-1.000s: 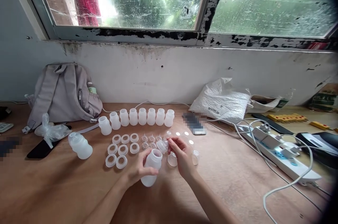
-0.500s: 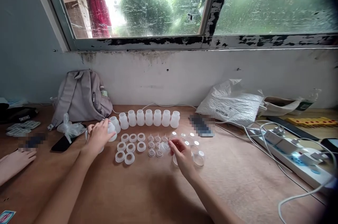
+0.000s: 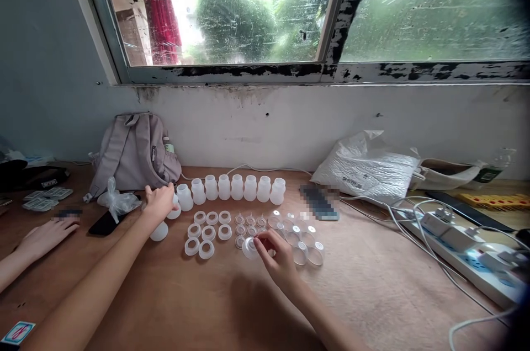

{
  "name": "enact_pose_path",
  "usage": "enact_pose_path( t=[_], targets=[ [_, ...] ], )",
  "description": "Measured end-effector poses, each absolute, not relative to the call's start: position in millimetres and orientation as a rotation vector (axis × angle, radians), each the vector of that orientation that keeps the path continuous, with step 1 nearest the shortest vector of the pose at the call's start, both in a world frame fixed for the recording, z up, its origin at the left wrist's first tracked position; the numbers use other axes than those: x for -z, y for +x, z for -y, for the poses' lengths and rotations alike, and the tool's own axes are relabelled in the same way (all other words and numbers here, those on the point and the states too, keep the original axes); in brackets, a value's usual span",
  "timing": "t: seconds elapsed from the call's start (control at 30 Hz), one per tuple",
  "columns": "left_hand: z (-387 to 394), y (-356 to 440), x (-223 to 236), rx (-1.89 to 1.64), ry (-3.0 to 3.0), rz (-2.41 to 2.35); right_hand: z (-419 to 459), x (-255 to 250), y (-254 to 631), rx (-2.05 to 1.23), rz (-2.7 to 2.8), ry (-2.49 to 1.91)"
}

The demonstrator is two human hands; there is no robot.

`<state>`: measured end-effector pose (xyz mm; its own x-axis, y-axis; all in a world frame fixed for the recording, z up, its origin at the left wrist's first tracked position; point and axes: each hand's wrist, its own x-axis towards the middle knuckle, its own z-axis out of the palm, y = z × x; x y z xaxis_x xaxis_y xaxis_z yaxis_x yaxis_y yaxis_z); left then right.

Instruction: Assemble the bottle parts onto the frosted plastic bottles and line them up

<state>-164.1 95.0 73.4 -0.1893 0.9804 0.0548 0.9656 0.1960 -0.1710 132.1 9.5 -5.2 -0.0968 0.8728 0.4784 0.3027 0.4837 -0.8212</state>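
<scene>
Eight frosted plastic bottles stand upright in a row near the far edge of the tabletop, waisted in shape with wide open mouths. A ninth, the end bottle, shows just beside the left hand, which reaches over to it; the palm and wrist cover too much, so I can't tell whether those fingers are closed around it. A tenth, partly hidden bottle sits behind that wrist.

The right hand has thumb and fingertips pinched together on one translucent round piece, held over the middle of the tabletop.

Eight milky plastic rings, smooth and stepped, lie left of it. Between them and the right hand I count at least six small clear discs, some with thin upright stems. Roughly eight glassy domes cluster right of the discs, overlapping to my eye, each topped by a pale spot.

Toward the far left corner slumps one soft grey fabric backpack, and toward the far right, one crinkled silvery parcel. At the left edge rests one co-worker's hand.
</scene>
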Motion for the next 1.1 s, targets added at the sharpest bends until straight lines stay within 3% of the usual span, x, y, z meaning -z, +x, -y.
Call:
enact_pose_path(
  t=[0.67,0.77,0.9,1.1],
  targets=[
    [-100,-158,-79,-0.137,-1.904,2.230,-6,7,128,-0.683,1.731,-0.981],
    [-78,-135,-83,0.071,-2.024,2.058,-4,8,126,-0.677,1.737,-1.009],
    [-37,-89,-65,0.870,-2.643,1.542,-1,9,123,-0.669,1.733,-1.051],
    [-15,-47,-3,1.075,-2.798,1.213,-1,12,123,-0.683,1.693,-1.059]
  ],
)
